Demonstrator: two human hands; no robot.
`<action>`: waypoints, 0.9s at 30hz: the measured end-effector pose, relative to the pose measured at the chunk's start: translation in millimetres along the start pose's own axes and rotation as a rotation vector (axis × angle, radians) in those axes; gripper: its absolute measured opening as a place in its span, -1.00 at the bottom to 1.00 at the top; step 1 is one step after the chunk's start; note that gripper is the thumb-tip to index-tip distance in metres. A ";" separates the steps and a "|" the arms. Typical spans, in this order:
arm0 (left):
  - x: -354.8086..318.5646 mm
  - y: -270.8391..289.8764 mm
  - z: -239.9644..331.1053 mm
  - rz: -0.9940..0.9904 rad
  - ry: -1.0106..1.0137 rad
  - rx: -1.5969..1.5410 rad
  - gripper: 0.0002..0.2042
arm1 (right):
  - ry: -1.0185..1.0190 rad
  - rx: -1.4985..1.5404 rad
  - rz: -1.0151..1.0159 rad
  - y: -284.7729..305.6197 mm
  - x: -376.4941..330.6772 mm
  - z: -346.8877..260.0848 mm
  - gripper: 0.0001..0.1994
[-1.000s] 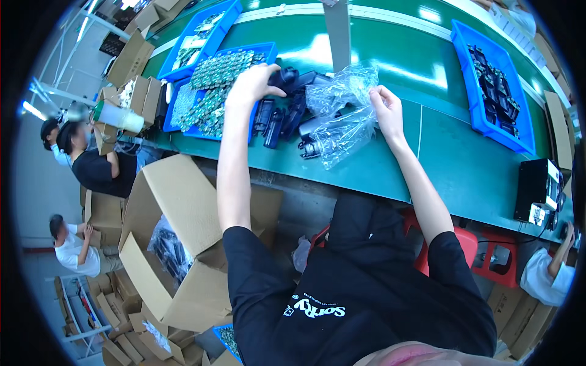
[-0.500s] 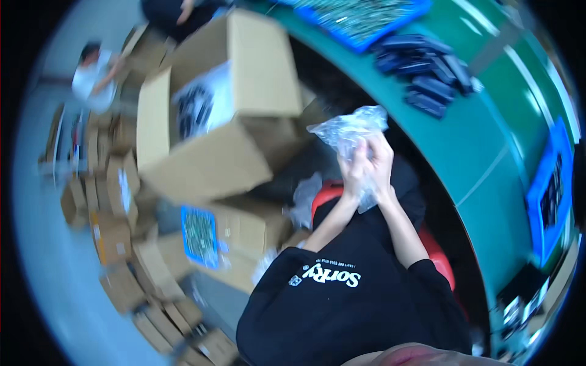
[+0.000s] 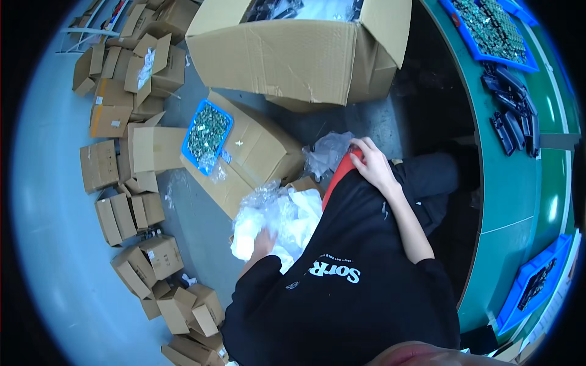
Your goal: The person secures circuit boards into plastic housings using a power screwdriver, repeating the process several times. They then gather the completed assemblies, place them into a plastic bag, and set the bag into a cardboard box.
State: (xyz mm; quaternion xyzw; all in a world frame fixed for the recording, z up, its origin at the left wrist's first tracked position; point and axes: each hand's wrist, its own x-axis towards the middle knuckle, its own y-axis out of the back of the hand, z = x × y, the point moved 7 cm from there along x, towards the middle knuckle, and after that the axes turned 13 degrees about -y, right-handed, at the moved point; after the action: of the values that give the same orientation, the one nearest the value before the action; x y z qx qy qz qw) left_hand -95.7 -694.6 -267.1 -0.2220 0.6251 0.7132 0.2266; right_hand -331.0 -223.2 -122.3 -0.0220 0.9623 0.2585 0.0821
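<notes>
Carefully, you're pressing your left hand (image 3: 264, 243) into the bag pile (image 3: 278, 219) at frame centre, grip hidden; your right hand (image 3: 371, 163) is lying open-fingered on the red seat (image 3: 337, 177); keep bags gathered.

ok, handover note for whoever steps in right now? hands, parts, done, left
Left hand: pressed into the pile of plastic bags down by the seat; grip unclear.
Right hand: on a crumpled clear bag at the red seat edge; grip unclear.
Done: no bags show on the green bench.
Left: black parts lie loose on the bench, untouched.
</notes>
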 end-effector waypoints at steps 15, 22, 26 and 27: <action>127.0 477.9 380.7 -0.048 -0.943 -0.497 -0.76 | -0.094 0.215 0.202 48.2 -18.4 37.5 -0.86; 414.3 562.1 461.2 0.118 -0.855 0.134 -0.31 | -0.261 0.228 0.468 107.3 -40.8 62.6 -0.89; 498.1 494.7 478.7 -0.087 -0.640 -0.020 0.10 | -0.357 0.165 0.584 107.6 -57.7 90.6 -0.90; 504.1 474.5 485.6 -0.128 -0.638 -0.080 0.19 | -0.383 0.174 0.570 104.0 -57.0 87.6 -0.90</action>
State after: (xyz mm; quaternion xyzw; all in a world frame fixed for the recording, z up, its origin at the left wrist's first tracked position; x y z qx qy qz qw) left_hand -799.6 -244.7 -136.0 -0.0348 0.4791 0.7550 0.4464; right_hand -270.8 -89.3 -136.0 0.3034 0.9153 0.1876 0.1869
